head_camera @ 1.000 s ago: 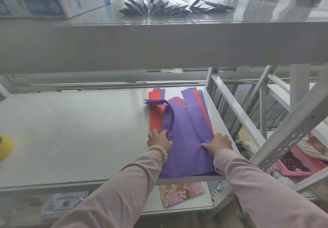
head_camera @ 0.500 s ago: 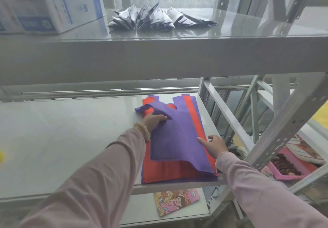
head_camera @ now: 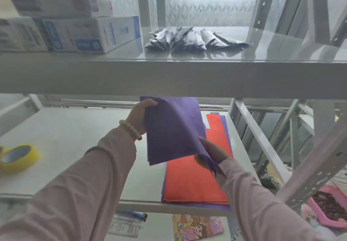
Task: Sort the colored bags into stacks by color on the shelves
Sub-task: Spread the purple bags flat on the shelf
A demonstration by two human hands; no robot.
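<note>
A purple bag [head_camera: 172, 132] hangs lifted above the middle shelf [head_camera: 75, 147], its top hidden behind the upper shelf's front edge. My left hand [head_camera: 139, 116] grips its upper left edge. My right hand [head_camera: 212, 152] pinches its lower right corner. Below it, an orange bag [head_camera: 195, 180] lies flat on the shelf on top of another purple bag [head_camera: 226, 128], of which only the edges show.
A yellow tape roll [head_camera: 18, 157] lies at the shelf's left. The upper shelf [head_camera: 169, 75] carries white boxes [head_camera: 90, 34] and dark foil packets [head_camera: 195, 39]. Diagonal metal braces [head_camera: 259, 137] stand at the right. A cartoon pouch [head_camera: 197, 226] lies on the shelf below.
Both hands have lifted the top purple bag off the pile and raised it, uncovering the orange bag. The camera has tilted upward.
</note>
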